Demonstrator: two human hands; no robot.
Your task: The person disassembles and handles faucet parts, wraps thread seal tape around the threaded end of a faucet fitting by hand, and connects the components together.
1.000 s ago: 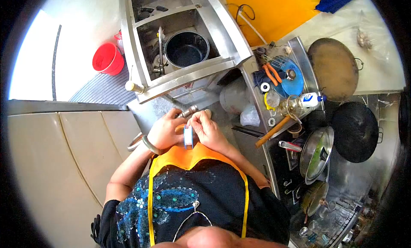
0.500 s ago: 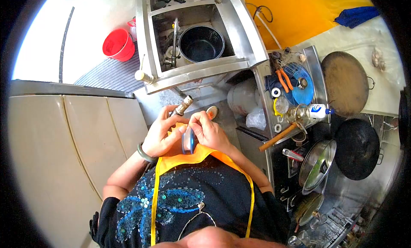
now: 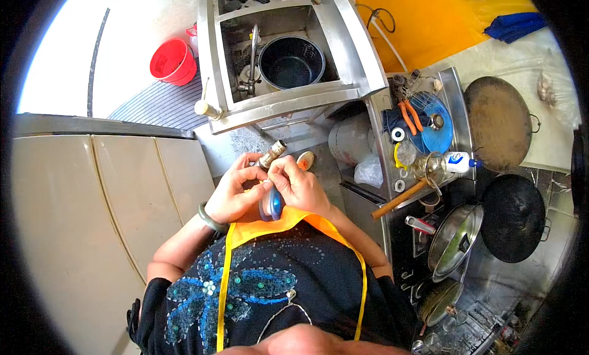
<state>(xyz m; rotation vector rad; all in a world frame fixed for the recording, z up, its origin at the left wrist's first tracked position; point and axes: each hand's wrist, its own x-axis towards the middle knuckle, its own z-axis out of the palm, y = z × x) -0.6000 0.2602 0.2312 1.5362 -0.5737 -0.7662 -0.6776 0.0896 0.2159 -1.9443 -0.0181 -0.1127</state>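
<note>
Close together in front of the orange apron [image 3: 264, 230], my two hands meet at chest level. My left hand [image 3: 236, 189], with a bracelet on its wrist, has its fingers wrapped round a metal pipe fitting [image 3: 273, 152], whose threaded end points up and right. A blue-rimmed spool [image 3: 272, 203] of white tape sits between the hands, just below the fingertips. My right hand [image 3: 297, 184] is closed in a pinch beside the spool. What its fingertips hold is too small to tell.
A metal sink [image 3: 279, 24] with a faucet and a black pot [image 3: 291, 62] stands ahead. A red bucket [image 3: 173, 62] is at left. On the right are a cluttered counter with pliers [image 3: 410, 116], a wooden handle [image 3: 399, 198], a lidded pan [image 3: 455, 241] and a black wok [image 3: 513, 218]. Cabinets [image 3: 123, 195] line the left.
The view has shifted, so the sink and counter appear further right. The fitting now points more steeply up, and the spool has turned between my hands, which stay close together.
</note>
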